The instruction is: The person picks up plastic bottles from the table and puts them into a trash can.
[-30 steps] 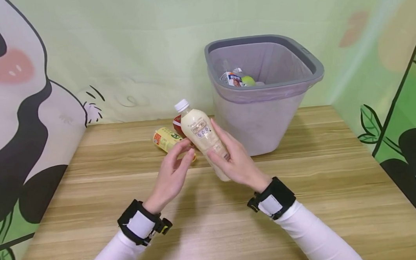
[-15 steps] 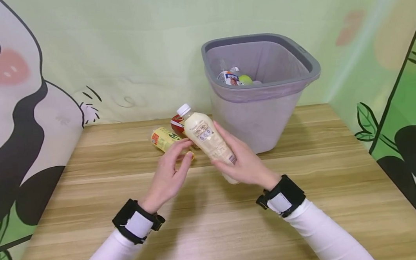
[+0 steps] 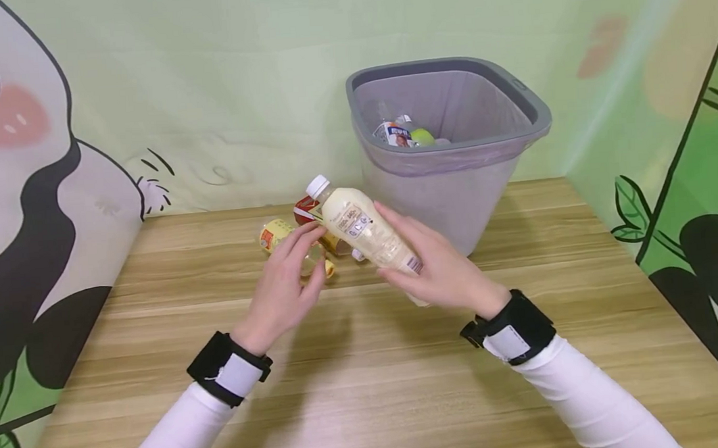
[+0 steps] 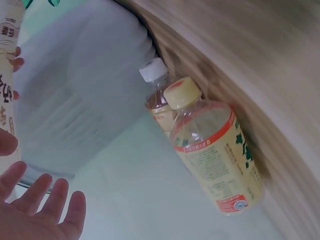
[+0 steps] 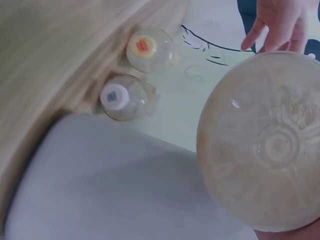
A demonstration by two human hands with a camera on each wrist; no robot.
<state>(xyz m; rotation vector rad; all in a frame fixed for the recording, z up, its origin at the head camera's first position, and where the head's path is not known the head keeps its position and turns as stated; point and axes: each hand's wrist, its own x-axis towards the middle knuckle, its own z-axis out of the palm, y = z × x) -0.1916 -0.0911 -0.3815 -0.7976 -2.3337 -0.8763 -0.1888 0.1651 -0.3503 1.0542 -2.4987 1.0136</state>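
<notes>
My right hand (image 3: pixel 440 267) grips the lower part of a cream-coloured drink bottle (image 3: pixel 368 227) with a white cap. The bottle tilts above the table, cap pointing up and left; its round base (image 5: pixel 275 145) fills much of the right wrist view. Beside the bottle's neck, my left hand (image 3: pixel 283 279) has its fingers loosely bent and spread, holding nothing. Whether its fingertips touch the bottle I cannot tell. Behind the left hand lies a clear bottle with a yellow label (image 4: pixel 220 165) and a yellow cap. Next to it is a red-labelled bottle (image 3: pixel 305 210) with a white cap, partly hidden.
A grey bin (image 3: pixel 443 199) with a liner stands at the back, right of the lying bottles. Inside it are a labelled clear bottle (image 3: pixel 398 136) and a yellow-green round item (image 3: pixel 423 137). The wooden table (image 3: pixel 368 399) ends at a printed backdrop (image 3: pixel 237 108).
My right hand and the cream bottle have shifted slightly to the right. The left hand has moved a little and stays near the bottle's neck. The lying bottles and the bin have not moved.
</notes>
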